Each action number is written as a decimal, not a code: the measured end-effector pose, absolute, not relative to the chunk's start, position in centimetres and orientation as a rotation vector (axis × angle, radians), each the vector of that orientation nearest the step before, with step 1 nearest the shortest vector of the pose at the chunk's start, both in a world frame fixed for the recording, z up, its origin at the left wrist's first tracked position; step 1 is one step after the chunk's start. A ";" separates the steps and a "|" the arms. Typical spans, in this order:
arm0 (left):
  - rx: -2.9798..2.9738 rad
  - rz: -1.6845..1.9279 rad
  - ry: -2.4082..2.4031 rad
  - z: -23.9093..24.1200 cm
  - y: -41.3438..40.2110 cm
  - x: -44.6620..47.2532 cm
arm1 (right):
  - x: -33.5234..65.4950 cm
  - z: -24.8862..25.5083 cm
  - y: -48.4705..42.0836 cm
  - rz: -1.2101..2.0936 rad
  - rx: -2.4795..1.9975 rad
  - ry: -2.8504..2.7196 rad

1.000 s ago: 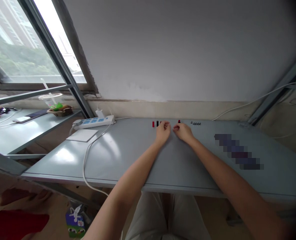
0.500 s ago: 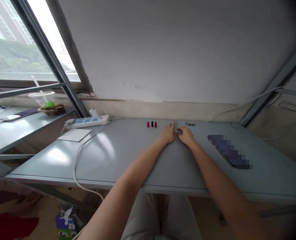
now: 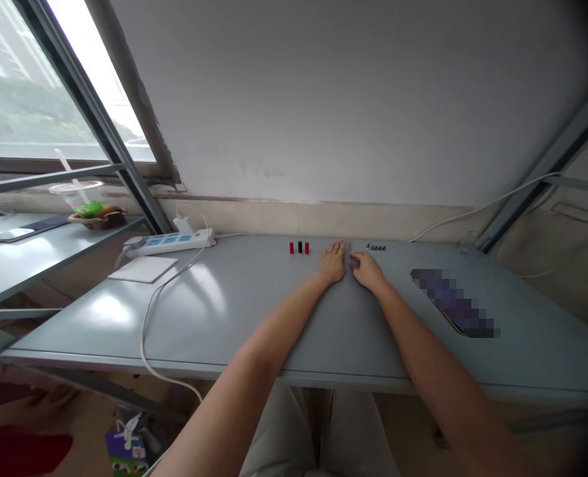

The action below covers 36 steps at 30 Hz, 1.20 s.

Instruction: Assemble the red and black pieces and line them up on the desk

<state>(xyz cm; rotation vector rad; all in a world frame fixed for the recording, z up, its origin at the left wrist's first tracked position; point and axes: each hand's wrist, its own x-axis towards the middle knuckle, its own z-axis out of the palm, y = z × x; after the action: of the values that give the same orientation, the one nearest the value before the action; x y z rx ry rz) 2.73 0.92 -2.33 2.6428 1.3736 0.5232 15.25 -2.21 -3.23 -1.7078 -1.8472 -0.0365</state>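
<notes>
Near the back of the grey desk, my left hand (image 3: 332,264) lies palm down with its fingers stretched forward. A small reddish spot shows at its fingertips; I cannot make out what it is. Close beside it, my right hand (image 3: 367,270) rests on the desk with fingers curled and a gap between thumb and forefinger. Left of my hands stand a red cylinder (image 3: 291,248), a black cylinder (image 3: 300,247) and another red cylinder (image 3: 306,248), battery-like in shape. Several small dark pieces (image 3: 378,248) lie in a row beyond my right hand.
A phone-like slab (image 3: 450,301), blurred out, lies on the right. On the left are a power strip (image 3: 177,242), a flat white square (image 3: 144,269) and a white cable (image 3: 146,331) hanging over the front edge. A lidded cup (image 3: 83,192) stands on the adjoining desk.
The whole view has shifted slightly, with the desk items a little further left. My left fingers look slightly more drawn together; my right hand stays almost the same.
</notes>
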 end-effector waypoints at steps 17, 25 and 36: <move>2.737 0.473 1.404 -1.1 0.6 2.6 | 15.4 -4.7 -1.3 -0.006 -1.805 -1.939; 2.714 0.601 1.559 -0.6 0.4 2.4 | 15.2 -4.8 -1.4 -0.017 -1.837 -1.934; 2.818 0.541 1.557 0.2 -1.0 1.2 | 14.9 -4.6 -1.7 0.002 -1.869 -1.926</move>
<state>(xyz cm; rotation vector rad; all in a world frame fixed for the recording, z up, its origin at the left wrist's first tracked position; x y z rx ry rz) 1.20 -0.97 0.22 2.8184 1.5572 0.5408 14.92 -1.67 -4.56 -1.8687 -1.9260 0.0021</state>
